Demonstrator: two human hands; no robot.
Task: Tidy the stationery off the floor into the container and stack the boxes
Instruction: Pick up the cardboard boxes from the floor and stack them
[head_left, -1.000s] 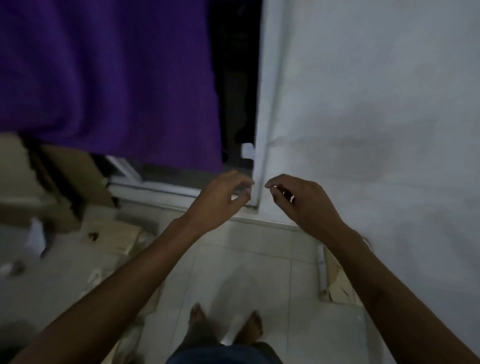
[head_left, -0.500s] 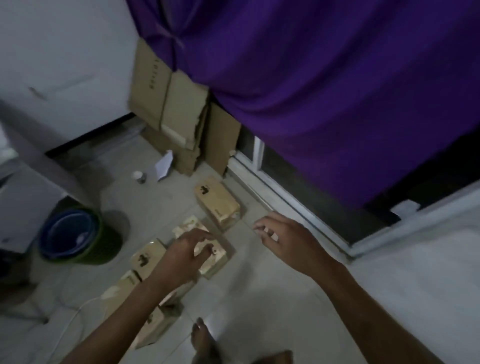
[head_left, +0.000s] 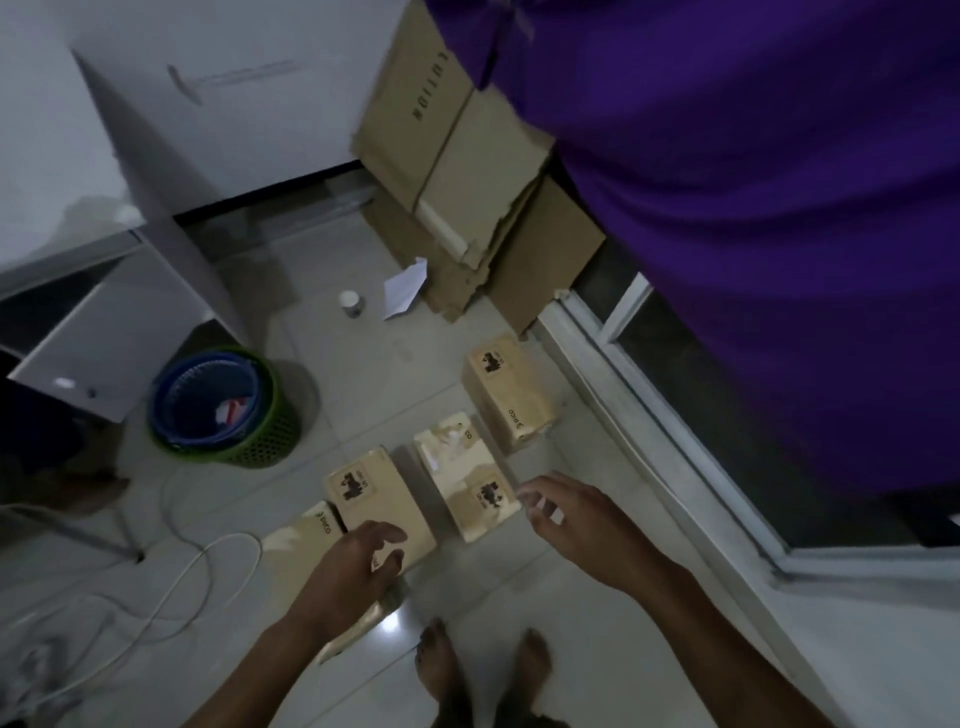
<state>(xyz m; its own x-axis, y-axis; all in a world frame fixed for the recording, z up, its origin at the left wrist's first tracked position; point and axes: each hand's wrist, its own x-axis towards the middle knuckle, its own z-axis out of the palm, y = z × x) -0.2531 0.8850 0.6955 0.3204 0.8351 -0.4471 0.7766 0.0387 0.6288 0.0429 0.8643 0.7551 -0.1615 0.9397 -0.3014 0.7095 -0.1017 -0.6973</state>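
Several small tan cardboard boxes lie on the tiled floor in a loose diagonal row. The farthest box (head_left: 506, 397) lies near the window track. A second box (head_left: 465, 475) sits just left of my right hand (head_left: 576, 519), which hovers with fingers apart and holds nothing. My left hand (head_left: 353, 571) hangs over the near end of a third box (head_left: 371, 496), fingers curled and spread, with no grip visible. A fourth box (head_left: 301, 535) lies partly under my left arm. A blue basket nested in a green one (head_left: 223, 410) stands to the left.
Flattened brown cartons (head_left: 457, 171) lean against the wall under a purple curtain (head_left: 753, 208). A small white cup (head_left: 350, 303) and a crumpled paper (head_left: 405, 288) lie by them. White cables (head_left: 171, 587) loop at left. A white cabinet (head_left: 104, 312) stands left. My bare feet (head_left: 483, 660) are below.
The view swung from the white wall and curtain down to the floor with the boxes. Both hands dropped from the door frame toward the boxes, still holding nothing.
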